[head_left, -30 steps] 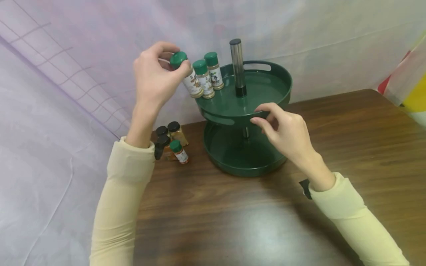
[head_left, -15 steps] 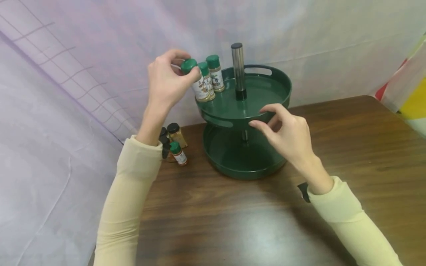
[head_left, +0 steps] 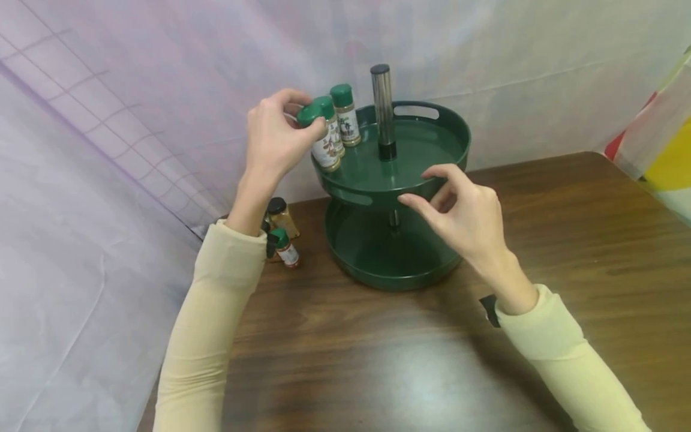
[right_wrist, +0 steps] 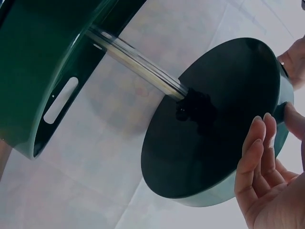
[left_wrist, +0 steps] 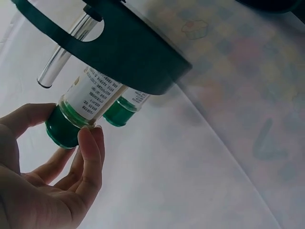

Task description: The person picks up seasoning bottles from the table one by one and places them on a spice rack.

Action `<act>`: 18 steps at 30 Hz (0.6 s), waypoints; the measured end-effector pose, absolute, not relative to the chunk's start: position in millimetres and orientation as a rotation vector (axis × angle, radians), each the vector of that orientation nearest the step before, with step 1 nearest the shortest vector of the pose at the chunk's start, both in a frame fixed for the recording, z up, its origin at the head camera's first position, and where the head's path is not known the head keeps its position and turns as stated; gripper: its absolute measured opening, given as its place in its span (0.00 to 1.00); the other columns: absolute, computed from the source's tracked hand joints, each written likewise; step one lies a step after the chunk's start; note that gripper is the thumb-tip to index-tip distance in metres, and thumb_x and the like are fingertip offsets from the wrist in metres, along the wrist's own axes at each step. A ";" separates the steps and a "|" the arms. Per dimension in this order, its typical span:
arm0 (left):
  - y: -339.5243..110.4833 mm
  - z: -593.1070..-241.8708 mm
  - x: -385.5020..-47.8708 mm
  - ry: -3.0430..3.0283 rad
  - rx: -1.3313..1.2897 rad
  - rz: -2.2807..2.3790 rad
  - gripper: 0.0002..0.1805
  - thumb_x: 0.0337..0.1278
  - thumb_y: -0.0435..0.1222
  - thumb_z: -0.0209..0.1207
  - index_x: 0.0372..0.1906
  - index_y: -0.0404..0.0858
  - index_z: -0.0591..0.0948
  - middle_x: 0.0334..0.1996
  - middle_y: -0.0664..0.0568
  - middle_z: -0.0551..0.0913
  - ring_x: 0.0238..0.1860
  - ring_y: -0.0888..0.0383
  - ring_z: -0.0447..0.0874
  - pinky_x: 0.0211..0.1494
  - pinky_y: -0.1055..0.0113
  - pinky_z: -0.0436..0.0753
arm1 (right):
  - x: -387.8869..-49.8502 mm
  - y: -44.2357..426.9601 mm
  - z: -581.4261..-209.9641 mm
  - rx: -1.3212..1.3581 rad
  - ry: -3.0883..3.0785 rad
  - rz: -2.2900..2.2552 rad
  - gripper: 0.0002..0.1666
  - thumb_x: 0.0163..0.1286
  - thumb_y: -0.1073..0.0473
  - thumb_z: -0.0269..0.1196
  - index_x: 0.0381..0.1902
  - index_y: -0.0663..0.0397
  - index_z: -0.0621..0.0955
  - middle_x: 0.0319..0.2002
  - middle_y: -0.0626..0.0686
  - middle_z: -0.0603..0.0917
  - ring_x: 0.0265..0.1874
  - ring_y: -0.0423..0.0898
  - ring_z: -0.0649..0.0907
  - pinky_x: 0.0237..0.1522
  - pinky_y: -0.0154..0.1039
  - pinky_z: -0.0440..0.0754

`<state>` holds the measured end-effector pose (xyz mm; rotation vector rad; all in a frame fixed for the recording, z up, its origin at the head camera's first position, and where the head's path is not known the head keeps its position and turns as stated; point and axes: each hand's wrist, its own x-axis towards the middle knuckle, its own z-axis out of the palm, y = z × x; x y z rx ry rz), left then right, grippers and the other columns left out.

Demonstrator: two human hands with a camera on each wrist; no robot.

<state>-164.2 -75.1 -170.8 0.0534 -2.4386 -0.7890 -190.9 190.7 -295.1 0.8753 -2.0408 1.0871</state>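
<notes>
from the head view, i see the left hand [head_left: 274, 135] pinching a green-capped bottle [head_left: 326, 155] at the left edge of the upper tray [head_left: 412, 171], just beside two more green-capped bottles [head_left: 348, 125]. past the metal post [head_left: 382, 99], the tray floor spreads to the far rim. the right hand [head_left: 468, 216] curves at the near edge, thumb apart from fingers.

left wrist: thumb and fingertips hold that bottle's cap; the tray wall hides its base.

right wrist: the right hand is by the upper tray's side, grip impossible to tell; a roomy gap separates it from the lower tray [right_wrist: 47, 57].
</notes>
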 end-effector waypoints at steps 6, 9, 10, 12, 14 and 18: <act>-76.5 -173.9 -166.4 -2.462 0.087 -0.788 0.21 0.59 0.39 0.59 0.57 0.37 0.83 0.45 0.45 0.87 0.35 0.56 0.84 0.37 0.68 0.80 | -190.0 190.0 -293.3 0.887 -2.049 1.092 0.26 0.57 0.51 0.78 0.46 0.59 0.82 0.18 0.50 0.83 0.16 0.41 0.81 0.22 0.38 0.73; -76.9 -175.7 -168.3 -2.476 0.105 -0.780 0.21 0.59 0.39 0.60 0.57 0.37 0.83 0.46 0.45 0.87 0.36 0.56 0.85 0.37 0.67 0.80 | -190.6 190.0 -292.8 0.889 -2.054 1.094 0.25 0.57 0.51 0.78 0.46 0.59 0.82 0.18 0.50 0.82 0.16 0.41 0.80 0.22 0.39 0.74; -77.0 -176.4 -168.9 -2.485 0.115 -0.772 0.21 0.59 0.40 0.60 0.57 0.37 0.82 0.46 0.45 0.87 0.37 0.56 0.85 0.37 0.67 0.80 | -190.6 190.1 -292.7 0.889 -2.056 1.094 0.25 0.58 0.51 0.78 0.46 0.59 0.82 0.18 0.50 0.82 0.16 0.41 0.80 0.22 0.39 0.74; -76.9 -177.6 -170.1 -2.501 0.129 -0.760 0.22 0.59 0.40 0.60 0.57 0.37 0.82 0.47 0.45 0.87 0.38 0.56 0.85 0.38 0.67 0.80 | -190.6 190.4 -292.6 0.888 -2.063 1.095 0.25 0.58 0.51 0.77 0.46 0.59 0.82 0.18 0.50 0.82 0.16 0.41 0.80 0.22 0.39 0.74; -76.8 -178.4 -171.4 -2.510 0.139 -0.750 0.22 0.59 0.41 0.60 0.57 0.38 0.82 0.47 0.46 0.87 0.38 0.56 0.85 0.38 0.67 0.79 | -190.4 190.8 -292.4 0.888 -2.069 1.097 0.24 0.58 0.51 0.77 0.46 0.59 0.82 0.18 0.49 0.82 0.16 0.40 0.80 0.22 0.39 0.74; -76.8 -178.9 -171.4 -2.527 0.152 -0.745 0.21 0.60 0.41 0.60 0.58 0.38 0.82 0.48 0.46 0.86 0.38 0.56 0.84 0.38 0.67 0.79 | -190.0 191.6 -291.3 0.898 -2.078 1.105 0.23 0.59 0.51 0.76 0.46 0.58 0.82 0.18 0.48 0.82 0.16 0.39 0.79 0.22 0.37 0.73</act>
